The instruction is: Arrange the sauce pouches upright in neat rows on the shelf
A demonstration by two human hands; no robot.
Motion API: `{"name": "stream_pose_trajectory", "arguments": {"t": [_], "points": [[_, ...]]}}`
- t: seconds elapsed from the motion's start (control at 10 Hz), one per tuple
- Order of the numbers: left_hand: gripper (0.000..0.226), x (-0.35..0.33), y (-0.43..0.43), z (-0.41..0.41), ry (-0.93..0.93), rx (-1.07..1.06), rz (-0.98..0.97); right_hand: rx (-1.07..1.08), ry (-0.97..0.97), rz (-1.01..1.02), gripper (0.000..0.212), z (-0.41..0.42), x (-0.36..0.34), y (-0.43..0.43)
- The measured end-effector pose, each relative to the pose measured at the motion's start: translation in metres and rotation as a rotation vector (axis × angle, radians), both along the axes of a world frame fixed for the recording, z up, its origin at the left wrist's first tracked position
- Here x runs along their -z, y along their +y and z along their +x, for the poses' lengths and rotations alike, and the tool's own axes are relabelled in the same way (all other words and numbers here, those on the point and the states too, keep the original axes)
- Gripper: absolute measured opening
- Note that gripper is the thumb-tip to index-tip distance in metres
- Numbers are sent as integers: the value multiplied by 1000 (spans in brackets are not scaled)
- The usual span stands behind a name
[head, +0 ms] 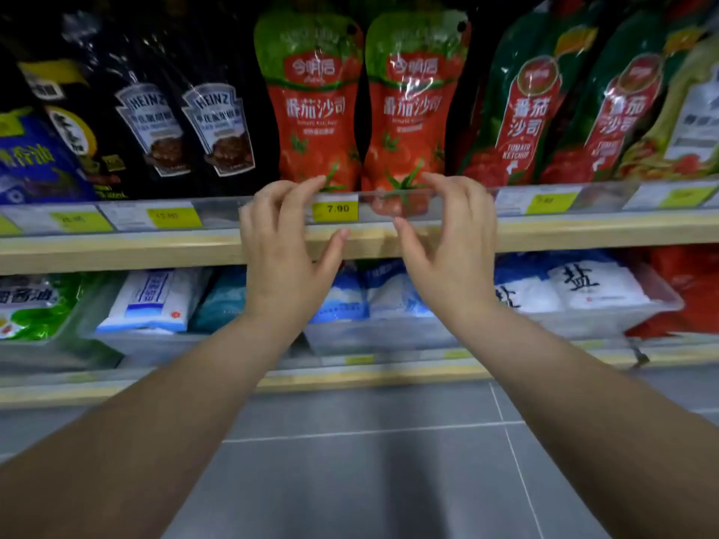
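Observation:
Two red-and-green tomato sauce pouches stand upright side by side on the upper shelf (583, 233), the left pouch (313, 110) and the right pouch (414, 110). My left hand (286, 243) hovers at the shelf's clear front rail below the left pouch, fingers spread and curled, holding nothing. My right hand (447, 235) mirrors it below the right pouch, fingertips near the rail, empty too. Both forearms reach up from the bottom corners.
Black Heinz pouches (183, 126) stand left of the red ones, and darker green-red ketchup pouches (533, 107) stand right. A yellow price tag (335, 210) sits between my hands. The lower shelf holds white salt bags (591, 285) in clear trays. Grey floor tiles lie below.

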State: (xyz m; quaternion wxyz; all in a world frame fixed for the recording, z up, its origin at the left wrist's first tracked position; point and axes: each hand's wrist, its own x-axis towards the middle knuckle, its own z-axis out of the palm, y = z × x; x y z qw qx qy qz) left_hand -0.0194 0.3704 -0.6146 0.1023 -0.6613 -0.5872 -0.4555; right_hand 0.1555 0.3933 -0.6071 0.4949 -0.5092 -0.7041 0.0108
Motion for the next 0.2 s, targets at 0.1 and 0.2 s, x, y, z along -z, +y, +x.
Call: {"name": "stream_pose_trajectory", "arguments": {"t": [0.1, 0.2], "points": [[45, 3, -16, 1, -21, 47, -130, -45, 20, -137, 39, 3, 6, -17], [45, -9, -29, 3, -88, 98, -297, -54, 47, -238, 33, 9, -8, -28]]}}
